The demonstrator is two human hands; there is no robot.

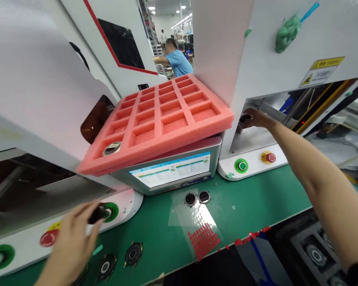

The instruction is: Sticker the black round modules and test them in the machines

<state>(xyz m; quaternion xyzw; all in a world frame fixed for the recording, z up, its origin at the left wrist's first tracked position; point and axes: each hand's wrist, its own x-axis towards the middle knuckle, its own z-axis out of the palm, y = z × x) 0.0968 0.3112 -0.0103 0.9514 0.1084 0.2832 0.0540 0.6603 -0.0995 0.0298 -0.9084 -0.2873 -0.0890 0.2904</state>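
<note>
My left hand (73, 240), blurred by motion, pinches a dark round part (97, 214) beside a green push button (107, 213) on the left machine. Below it on the green mat, black round watch-case parts (133, 254) lie in a row, partly behind the hand. My right hand (255, 119) reaches into the opening of the right machine. Its fingers close around a dark round piece (244, 118) at a small metal fixture (241, 129). Two watch-like discs with dark faces (190, 199) lie side by side on a clear film at mid-table.
A pink foam tray (158, 139) with one round metal piece (111, 148) rests on a monitor (176, 169) between the machines. Red stickers (203, 240) cover part of the film. Red stop buttons (268, 157) sit on both machine fronts. A co-worker in blue (179, 61) is beyond.
</note>
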